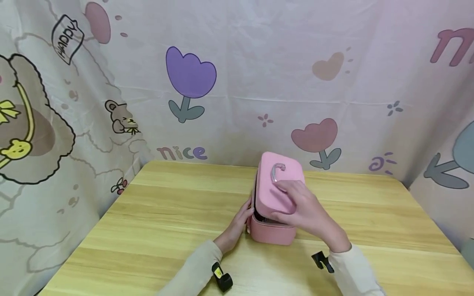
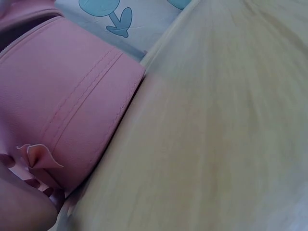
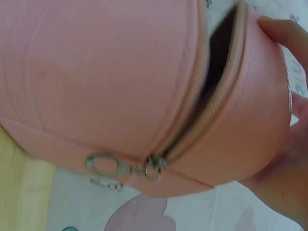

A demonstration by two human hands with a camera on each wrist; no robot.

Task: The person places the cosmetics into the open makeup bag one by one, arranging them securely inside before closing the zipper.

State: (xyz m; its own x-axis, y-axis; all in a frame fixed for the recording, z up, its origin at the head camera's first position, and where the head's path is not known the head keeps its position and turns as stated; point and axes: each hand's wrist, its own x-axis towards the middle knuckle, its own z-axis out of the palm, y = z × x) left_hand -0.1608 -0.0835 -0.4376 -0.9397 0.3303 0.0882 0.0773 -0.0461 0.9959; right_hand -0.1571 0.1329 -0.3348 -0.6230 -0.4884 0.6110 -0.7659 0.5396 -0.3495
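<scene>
A pink zippered case [image 1: 273, 234] stands on the table, its lid [image 1: 266, 187] raised a little at the near side. Dark interior shows through the gap. My right hand [image 1: 309, 209] grips the lid, thumb at the near edge and fingers over the top by the curved handle [image 1: 274, 173]. Against the case's left side rests my left hand [image 1: 236, 227], fingers extended along it. A small folded pink tab [image 2: 41, 158] sticks out near its fingers in the left wrist view. From the zipper end in the right wrist view hangs a metal clasp [image 3: 103, 164].
The wooden table [image 1: 177, 205] spreads around the case. Behind and beside it hangs a printed cloth [image 1: 252, 61] with flowers and bears. Black straps [image 1: 223, 281] are worn at both wrists over pale sleeves [image 1: 198, 263].
</scene>
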